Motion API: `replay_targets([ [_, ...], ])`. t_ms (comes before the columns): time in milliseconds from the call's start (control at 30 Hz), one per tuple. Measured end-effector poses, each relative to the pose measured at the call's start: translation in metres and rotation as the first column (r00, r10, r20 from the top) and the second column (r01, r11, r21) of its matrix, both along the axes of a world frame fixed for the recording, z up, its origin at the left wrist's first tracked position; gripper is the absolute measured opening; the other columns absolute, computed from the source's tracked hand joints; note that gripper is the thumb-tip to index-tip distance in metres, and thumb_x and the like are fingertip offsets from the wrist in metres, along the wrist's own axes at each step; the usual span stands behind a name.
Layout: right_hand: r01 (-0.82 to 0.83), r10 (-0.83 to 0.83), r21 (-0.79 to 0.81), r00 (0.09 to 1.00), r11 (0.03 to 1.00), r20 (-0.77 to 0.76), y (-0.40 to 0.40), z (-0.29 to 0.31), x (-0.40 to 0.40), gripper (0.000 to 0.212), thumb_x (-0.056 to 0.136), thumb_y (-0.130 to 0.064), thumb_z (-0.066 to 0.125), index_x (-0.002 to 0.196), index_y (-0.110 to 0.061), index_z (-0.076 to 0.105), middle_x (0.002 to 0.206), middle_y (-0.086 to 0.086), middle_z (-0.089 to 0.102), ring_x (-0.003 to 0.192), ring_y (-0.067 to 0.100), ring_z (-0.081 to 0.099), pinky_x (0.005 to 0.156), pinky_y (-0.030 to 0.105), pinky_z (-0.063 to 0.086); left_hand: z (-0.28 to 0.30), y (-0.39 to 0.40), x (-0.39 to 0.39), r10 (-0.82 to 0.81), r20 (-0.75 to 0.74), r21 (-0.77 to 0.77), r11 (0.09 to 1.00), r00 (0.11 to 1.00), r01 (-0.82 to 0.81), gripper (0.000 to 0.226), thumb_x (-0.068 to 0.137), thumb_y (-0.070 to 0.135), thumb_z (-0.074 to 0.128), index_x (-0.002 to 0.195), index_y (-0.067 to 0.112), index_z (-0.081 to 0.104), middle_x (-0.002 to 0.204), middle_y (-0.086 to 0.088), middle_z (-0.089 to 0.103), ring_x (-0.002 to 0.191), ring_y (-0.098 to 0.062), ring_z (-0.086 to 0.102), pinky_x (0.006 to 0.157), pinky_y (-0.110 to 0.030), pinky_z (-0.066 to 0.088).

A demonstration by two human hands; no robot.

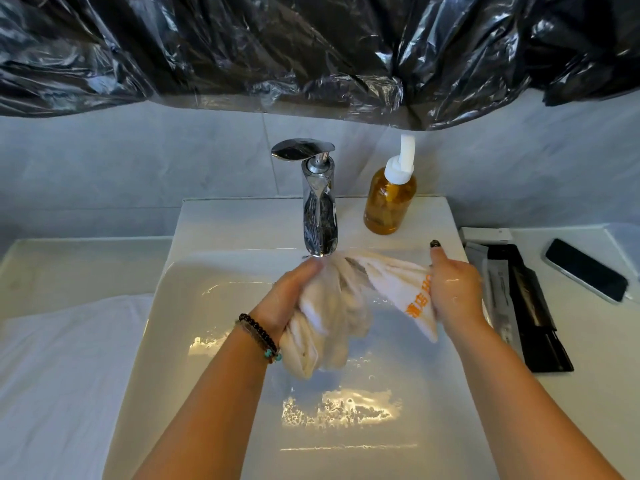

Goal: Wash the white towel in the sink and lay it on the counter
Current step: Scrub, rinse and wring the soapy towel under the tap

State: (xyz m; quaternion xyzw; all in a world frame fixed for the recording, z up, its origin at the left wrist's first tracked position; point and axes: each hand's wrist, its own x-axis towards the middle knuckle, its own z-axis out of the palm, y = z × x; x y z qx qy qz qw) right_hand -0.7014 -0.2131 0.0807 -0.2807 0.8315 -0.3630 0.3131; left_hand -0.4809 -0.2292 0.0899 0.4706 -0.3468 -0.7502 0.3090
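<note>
A wet white towel (332, 306) with orange lettering hangs bunched over the white sink (214, 341), just under the chrome faucet (318, 209). My left hand (294, 296) grips the bunched middle of the towel, and its lower folds droop toward the basin. My right hand (453, 292) holds the towel's right end near the lettering, thumb raised. Water lies in the bottom of the basin and glints with reflections.
An amber soap pump bottle (389, 199) stands right of the faucet on the sink's back ledge. On the right counter (595, 341) lie dark packets (526, 306) and a phone (585, 270). A white cloth (65, 368) covers the left counter. Black plastic sheeting (311, 46) hangs above.
</note>
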Motion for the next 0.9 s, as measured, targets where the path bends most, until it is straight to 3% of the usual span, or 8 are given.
replay_targets([
  [67, 0.079, -0.092, 0.053, 0.939, 0.995, 0.332, 0.0, 0.005, -0.001, 0.051, 0.096, -0.053, 0.049, 0.069, -0.01, 0.056, 0.07, 0.01, 0.061, 0.072, 0.026, 0.059, 0.07, 0.036, 0.043, -0.007, 0.002, 0.003, -0.027, 0.073, -0.037, 0.999, 0.997, 0.029, 0.037, 0.082, 0.04, 0.07, 0.109, 0.014, 0.068, 0.106, -0.014, 0.073, 0.097, -0.029, 0.069, 0.091, -0.042, 0.054],
  [167, -0.078, 0.018, 0.047, 0.67, 0.996, 0.742, 0.002, 0.012, 0.001, 0.033, 0.091, -0.042, 0.061, 0.084, -0.011, 0.067, 0.071, 0.008, 0.068, 0.074, 0.022, 0.063, 0.07, 0.035, 0.05, -0.016, 0.003, 0.009, -0.033, 0.186, -0.082, 0.995, 0.982, 0.049, 0.064, 0.062, 0.049, 0.084, 0.115, 0.021, 0.06, 0.109, -0.007, 0.072, 0.102, -0.026, 0.068, 0.09, -0.041, 0.055],
  [233, -0.307, 0.251, -0.07, 0.604, 0.949, 0.756, 0.002, 0.016, 0.002, 0.017, 0.083, -0.016, 0.068, 0.097, -0.007, 0.069, 0.085, 0.011, 0.071, 0.081, 0.021, 0.065, 0.071, 0.03, 0.051, -0.022, 0.004, 0.017, 0.005, 0.169, -0.048, 0.999, 0.986, 0.003, 0.068, 0.062, 0.05, 0.08, 0.119, 0.021, 0.058, 0.109, -0.009, 0.072, 0.1, -0.028, 0.069, 0.088, -0.043, 0.056],
  [300, -0.51, 0.411, -0.031, 0.654, 0.86, 0.636, 0.003, 0.016, 0.003, 0.042, 0.07, -0.005, 0.078, 0.11, -0.011, 0.067, 0.1, 0.009, 0.072, 0.09, 0.021, 0.069, 0.073, 0.031, 0.056, -0.026, 0.005, 0.025, 0.056, 0.212, -0.062, 0.997, 0.976, -0.044, 0.05, 0.073, 0.041, 0.078, 0.115, 0.017, 0.063, 0.105, -0.011, 0.073, 0.094, -0.03, 0.071, 0.086, -0.045, 0.057],
  [433, -0.611, 0.579, 0.187, 0.791, 0.77, 0.2, 0.001, 0.022, 0.008, 0.028, 0.069, -0.026, 0.086, 0.092, -0.028, 0.069, 0.09, -0.003, 0.071, 0.085, 0.013, 0.065, 0.069, 0.027, 0.055, -0.027, 0.008, 0.039, 0.087, 0.259, -0.137, 0.989, 0.962, -0.053, 0.046, 0.068, 0.038, 0.079, 0.084, -0.004, 0.066, 0.084, -0.019, 0.07, 0.076, -0.03, 0.066, 0.074, -0.038, 0.052],
  [633, -0.362, 0.388, -0.174, 0.685, 0.916, 0.617, 0.003, 0.019, 0.026, 0.02, 0.086, -0.007, 0.065, 0.106, -0.01, 0.07, 0.099, 0.008, 0.073, 0.099, 0.027, 0.067, 0.085, 0.039, 0.053, -0.019, 0.013, 0.062, 0.261, -0.1, 0.006, 0.965, 0.96, -0.261, 0.023, 0.056, 0.026, 0.083, 0.064, 0.009, 0.07, 0.059, -0.008, 0.064, 0.055, -0.019, 0.062, 0.055, -0.021, 0.052],
  [767, -0.49, 0.485, -0.014, 0.856, 0.871, 0.179, 0.01, -0.027, 0.084, 0.019, 0.093, -0.017, 0.054, 0.105, -0.01, 0.067, 0.105, 0.005, 0.067, 0.101, 0.028, 0.063, 0.081, 0.032, 0.047, -0.007, 0.013, 0.074, 0.486, -0.02, -0.082, 0.87, 0.874, -0.485, 0.034, 0.094, 0.002, 0.046, 0.067, 0.014, 0.063, 0.05, 0.012, 0.062, 0.049, -0.001, 0.061, 0.051, -0.012, 0.047],
  [900, -0.763, 0.772, 0.215, 0.51, 0.61, -0.379, 0.03, -0.086, 0.142, 0.062, 0.1, -0.041, 0.036, 0.148, -0.002, 0.031, 0.155, 0.017, 0.028, 0.145, 0.033, 0.023, 0.119, 0.039, 0.018, 0.005, 0.014, 0.088, 0.436, 0.136, -0.153, 0.896, 0.889, -0.416, 0.047, 0.067, 0.042, 0.076, 0.082, -0.001, 0.063, 0.079, -0.014, 0.054, 0.071, -0.025, 0.053, 0.068, -0.035, 0.042],
])
